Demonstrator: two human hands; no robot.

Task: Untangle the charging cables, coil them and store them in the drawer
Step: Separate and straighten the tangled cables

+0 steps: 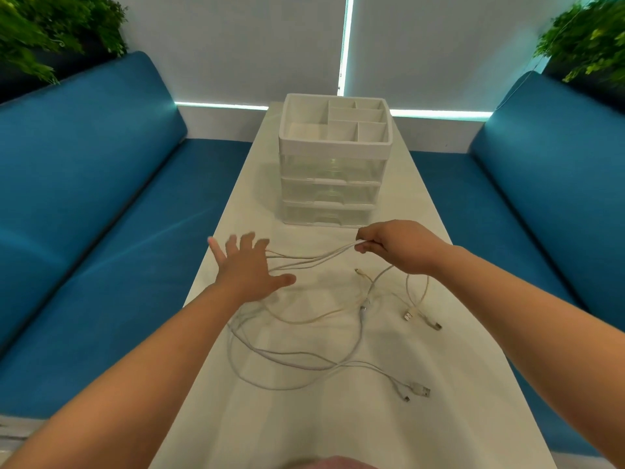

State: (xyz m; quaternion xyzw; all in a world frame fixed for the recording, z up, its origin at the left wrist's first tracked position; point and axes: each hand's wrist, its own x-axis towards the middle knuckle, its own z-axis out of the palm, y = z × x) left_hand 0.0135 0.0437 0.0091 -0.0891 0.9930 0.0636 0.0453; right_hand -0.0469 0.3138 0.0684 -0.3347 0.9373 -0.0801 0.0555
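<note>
Item: charging cables point(304, 353), white, several, lying in loose overlapping loops on the near half of the white table point(338, 428). Plug ends lie free at the right point(422, 318) and at the near right point(417, 390). Condition: tangled; no coil formed.

Item: right hand point(389, 243), fingers curled and pinching a bundle of strands, raised just above the table in front of the drawer unit. The strands run leftward from the pinch toward the other hand.

Item: left hand point(250, 269), fingers spread and straight, holding nothing; strands pass beneath its fingertips, and contact cannot be told.

Item: drawer unit point(333, 170), white top tray with dividers, clear drawers below, at the far end of the table, well apart from the main loops. All drawers appear closed.

Progress, as judged: early. Separating is in hand; coiling, opening a drawer and storing remain.

Not determinable: exact count of cables, since white strands cross on a white surface; which plug belongs to which strand; the drawer contents behind the clear fronts. The left hand is motion-blurred.
</note>
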